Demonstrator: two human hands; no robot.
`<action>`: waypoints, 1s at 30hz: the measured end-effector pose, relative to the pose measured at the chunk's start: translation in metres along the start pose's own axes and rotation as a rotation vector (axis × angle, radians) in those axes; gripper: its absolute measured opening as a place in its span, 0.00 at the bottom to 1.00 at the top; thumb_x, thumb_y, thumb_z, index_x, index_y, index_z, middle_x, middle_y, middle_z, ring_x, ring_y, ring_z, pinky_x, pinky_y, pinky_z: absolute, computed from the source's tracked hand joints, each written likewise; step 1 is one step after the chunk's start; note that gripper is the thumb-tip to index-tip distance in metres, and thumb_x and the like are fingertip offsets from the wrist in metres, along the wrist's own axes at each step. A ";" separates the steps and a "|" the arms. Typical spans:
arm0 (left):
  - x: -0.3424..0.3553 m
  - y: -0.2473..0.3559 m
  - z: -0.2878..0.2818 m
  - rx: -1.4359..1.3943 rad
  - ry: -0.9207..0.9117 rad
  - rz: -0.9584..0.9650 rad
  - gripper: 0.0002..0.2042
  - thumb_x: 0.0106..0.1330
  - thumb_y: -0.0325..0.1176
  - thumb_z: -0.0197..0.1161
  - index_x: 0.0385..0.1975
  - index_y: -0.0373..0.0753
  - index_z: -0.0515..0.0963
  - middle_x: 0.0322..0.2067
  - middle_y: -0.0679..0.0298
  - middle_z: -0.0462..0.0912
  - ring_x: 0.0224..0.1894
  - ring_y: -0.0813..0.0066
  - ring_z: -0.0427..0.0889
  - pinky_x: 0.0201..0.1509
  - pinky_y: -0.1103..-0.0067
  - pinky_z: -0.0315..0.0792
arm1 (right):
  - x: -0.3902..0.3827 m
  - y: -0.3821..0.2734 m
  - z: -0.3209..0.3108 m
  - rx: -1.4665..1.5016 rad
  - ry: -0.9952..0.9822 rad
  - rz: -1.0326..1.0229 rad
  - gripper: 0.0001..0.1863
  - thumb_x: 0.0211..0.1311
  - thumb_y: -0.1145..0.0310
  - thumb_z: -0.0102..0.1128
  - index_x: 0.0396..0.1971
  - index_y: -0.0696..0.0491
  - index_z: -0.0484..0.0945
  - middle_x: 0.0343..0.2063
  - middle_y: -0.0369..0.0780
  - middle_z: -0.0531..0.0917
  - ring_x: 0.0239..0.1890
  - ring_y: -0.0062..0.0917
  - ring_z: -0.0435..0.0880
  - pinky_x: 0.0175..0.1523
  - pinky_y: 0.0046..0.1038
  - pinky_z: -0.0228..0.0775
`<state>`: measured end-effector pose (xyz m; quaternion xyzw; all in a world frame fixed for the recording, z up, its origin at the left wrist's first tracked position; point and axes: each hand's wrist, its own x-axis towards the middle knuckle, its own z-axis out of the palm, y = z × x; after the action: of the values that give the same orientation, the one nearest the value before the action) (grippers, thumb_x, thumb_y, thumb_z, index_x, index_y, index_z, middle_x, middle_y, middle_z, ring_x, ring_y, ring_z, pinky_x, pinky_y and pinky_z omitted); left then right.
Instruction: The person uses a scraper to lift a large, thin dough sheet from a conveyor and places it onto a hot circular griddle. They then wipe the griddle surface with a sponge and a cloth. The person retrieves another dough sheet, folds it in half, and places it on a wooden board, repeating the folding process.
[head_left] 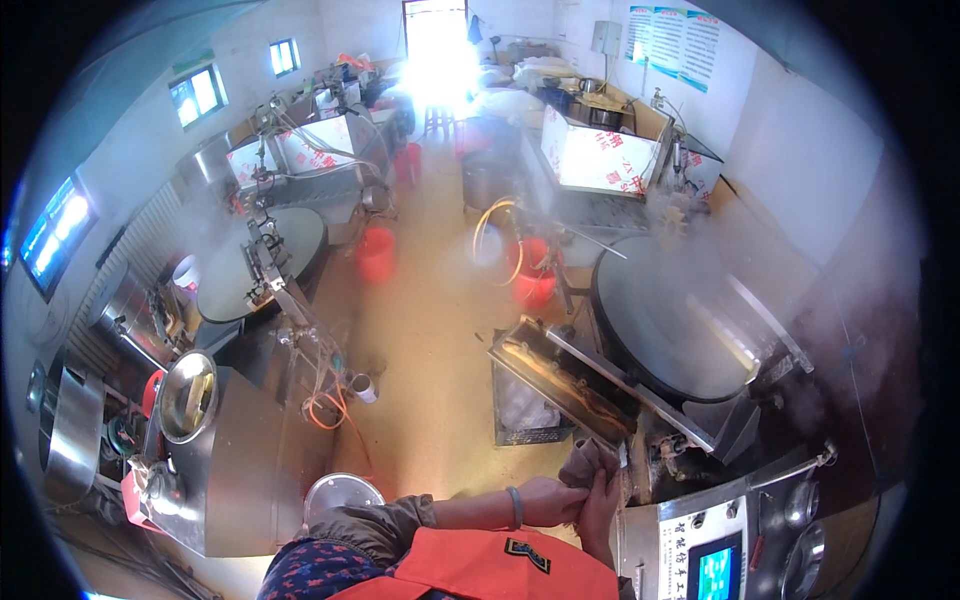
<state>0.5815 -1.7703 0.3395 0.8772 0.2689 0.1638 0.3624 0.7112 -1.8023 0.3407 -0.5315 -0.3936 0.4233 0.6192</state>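
Note:
My left hand [555, 500], with a band on its wrist, is closed on the lower part of a grey-brown cloth [582, 462]. My right hand [598, 505] is closed on the same cloth, right beside the left. Just right of the hands is a steel machine with a control panel [680, 515] and lit screen [712, 570]. Above them is a tilted metal trough [560, 375] with brown residue, over a dark crate [530, 430]. A large round griddle [665, 320] with a metal bar lies beyond at the right, under steam.
A second round griddle [235, 280], steel machines [265, 450] and an orange hose [335, 410] line the left. Red buckets [376, 250] and more griddle stations [595, 155] stand farther along the yellow floor [420, 380]. A steel lid [340, 490] is low left of my arms.

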 end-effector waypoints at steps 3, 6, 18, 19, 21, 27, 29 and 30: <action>0.003 0.000 0.007 0.005 0.038 0.043 0.11 0.59 0.38 0.57 0.38 0.41 0.73 0.23 0.52 0.78 0.26 0.52 0.79 0.31 0.65 0.73 | 0.002 0.003 -0.004 -0.032 0.005 -0.092 0.15 0.70 0.67 0.40 0.50 0.60 0.67 0.44 0.43 0.74 0.46 0.25 0.75 0.50 0.27 0.69; 0.008 0.002 0.022 -0.082 0.127 0.027 0.11 0.59 0.36 0.57 0.39 0.41 0.74 0.24 0.53 0.79 0.28 0.53 0.79 0.32 0.66 0.73 | 0.002 0.005 -0.007 0.012 0.087 -0.084 0.15 0.70 0.67 0.41 0.50 0.61 0.66 0.44 0.43 0.74 0.46 0.26 0.74 0.49 0.27 0.69; 0.025 0.002 0.040 -1.460 0.028 -0.440 0.13 0.67 0.29 0.52 0.49 0.33 0.74 0.45 0.61 0.78 0.48 0.74 0.76 0.55 0.79 0.70 | 0.010 0.026 -0.031 -0.360 0.300 -0.246 0.12 0.68 0.65 0.46 0.42 0.59 0.69 0.37 0.42 0.75 0.39 0.26 0.75 0.44 0.27 0.67; 0.026 0.002 0.039 -1.537 0.041 -0.478 0.13 0.67 0.29 0.52 0.49 0.32 0.74 0.46 0.60 0.77 0.49 0.73 0.75 0.55 0.79 0.69 | 0.010 0.026 -0.032 -0.354 0.291 -0.251 0.12 0.68 0.65 0.47 0.43 0.59 0.69 0.37 0.43 0.74 0.39 0.28 0.74 0.45 0.28 0.66; 0.025 0.002 0.039 -1.614 0.080 -0.518 0.13 0.67 0.29 0.51 0.48 0.31 0.74 0.46 0.61 0.76 0.49 0.73 0.75 0.56 0.79 0.69 | 0.011 0.026 -0.030 -0.346 0.274 -0.262 0.13 0.67 0.66 0.48 0.43 0.59 0.68 0.37 0.44 0.74 0.39 0.30 0.74 0.45 0.29 0.65; 0.025 -0.011 0.051 -1.332 0.217 -0.409 0.11 0.69 0.29 0.50 0.45 0.34 0.75 0.40 0.63 0.79 0.43 0.75 0.78 0.50 0.78 0.73 | 0.014 0.020 -0.014 -0.315 0.254 -0.296 0.12 0.68 0.63 0.47 0.43 0.57 0.69 0.36 0.41 0.74 0.39 0.24 0.74 0.46 0.26 0.66; 0.027 -0.017 0.057 -1.263 0.268 -0.377 0.10 0.69 0.29 0.49 0.44 0.35 0.76 0.38 0.64 0.79 0.41 0.75 0.78 0.48 0.77 0.74 | 0.014 0.015 -0.010 -0.319 0.245 -0.305 0.13 0.68 0.63 0.47 0.43 0.58 0.69 0.36 0.42 0.75 0.39 0.26 0.74 0.46 0.27 0.66; 0.028 -0.019 0.060 -1.283 0.298 -0.376 0.10 0.69 0.29 0.49 0.44 0.35 0.75 0.39 0.64 0.79 0.41 0.75 0.78 0.47 0.78 0.74 | 0.014 0.012 -0.009 -0.341 0.236 -0.303 0.13 0.68 0.63 0.47 0.43 0.58 0.69 0.36 0.42 0.75 0.39 0.27 0.74 0.45 0.27 0.66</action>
<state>0.6259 -1.7758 0.2872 0.3953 0.3132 0.3439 0.7920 0.7230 -1.7911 0.3283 -0.6090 -0.4596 0.1884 0.6184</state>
